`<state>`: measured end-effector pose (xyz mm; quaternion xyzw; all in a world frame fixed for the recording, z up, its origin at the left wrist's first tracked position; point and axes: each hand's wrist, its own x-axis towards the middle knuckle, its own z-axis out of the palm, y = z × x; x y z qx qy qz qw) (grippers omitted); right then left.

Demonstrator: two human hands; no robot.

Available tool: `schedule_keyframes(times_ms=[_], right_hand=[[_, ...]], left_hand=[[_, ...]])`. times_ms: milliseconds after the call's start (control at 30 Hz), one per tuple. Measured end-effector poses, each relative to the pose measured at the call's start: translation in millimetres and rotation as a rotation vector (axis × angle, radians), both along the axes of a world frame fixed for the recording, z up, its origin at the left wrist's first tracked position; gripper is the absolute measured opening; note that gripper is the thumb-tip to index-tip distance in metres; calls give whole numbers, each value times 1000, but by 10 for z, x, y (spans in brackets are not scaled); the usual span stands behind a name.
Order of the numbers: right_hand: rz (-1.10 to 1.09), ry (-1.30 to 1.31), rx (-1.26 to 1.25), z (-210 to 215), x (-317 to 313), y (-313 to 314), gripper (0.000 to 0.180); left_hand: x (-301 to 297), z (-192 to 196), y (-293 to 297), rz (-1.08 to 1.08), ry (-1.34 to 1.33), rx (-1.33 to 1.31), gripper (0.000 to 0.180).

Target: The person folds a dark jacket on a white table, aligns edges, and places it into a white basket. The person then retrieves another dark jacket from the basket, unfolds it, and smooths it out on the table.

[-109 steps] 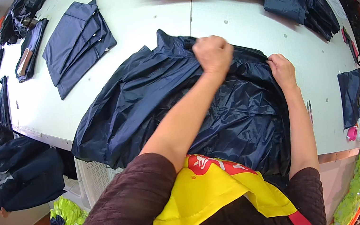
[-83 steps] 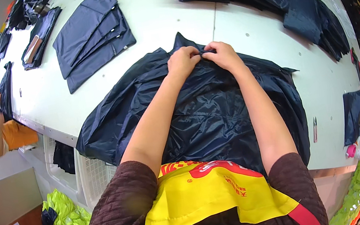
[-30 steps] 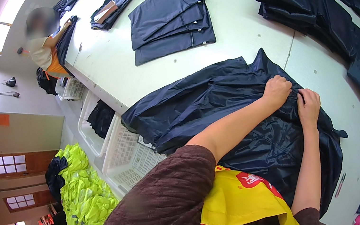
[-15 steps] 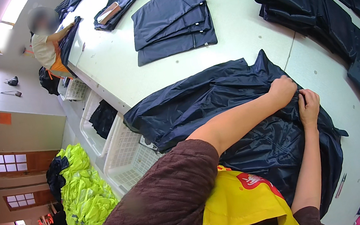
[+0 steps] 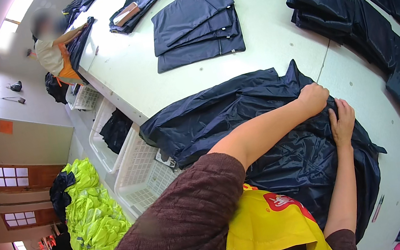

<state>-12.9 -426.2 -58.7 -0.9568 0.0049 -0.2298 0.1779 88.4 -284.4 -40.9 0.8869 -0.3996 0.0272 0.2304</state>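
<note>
A large piece of shiny dark navy cloth (image 5: 291, 157), crumpled in folds, lies across the near table edge in front of me. My left hand (image 5: 314, 98) is closed in a fist at its far right part, pinching the fabric near an edge; the fingertips are partly hidden. Just below and to the right, my right hand (image 5: 343, 122) rests on the same cloth, fingers stretched out and lying nearly flat. The two hands are close together but apart. Which kind of garment the cloth is cannot be made out.
Folded navy pieces (image 5: 196, 29) lie beyond the cloth on the white table (image 5: 273, 53), and long stacks (image 5: 363, 32) run down its right side. White plastic baskets (image 5: 136, 189) stand along the left edge, by a heap of bright yellow garments (image 5: 97, 223). Another person (image 5: 56, 54) works far left.
My right hand has gone from a pinch on the cloth to fingers laid out straight. My left hand keeps its grip in nearly the same spot. The view has shifted slightly.
</note>
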Motion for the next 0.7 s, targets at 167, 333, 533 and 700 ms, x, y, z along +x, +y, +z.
schedule_keyframes(times_ms=[167,333,533,700], right_hand=[[-13,82,-174,34,-38,90,42],[-7,83,-185,61,-26,114,42],[-1,89,-140,106,52,71,42],[-34,-8,244,439,-397,-258,38]], left_hand=[[-76,118,-71,205,257,182,14],[-83,170,-92,204,172,247,12],[102,154,325,270,8,38,18],[-524,253,827,-109,33,-81,54]])
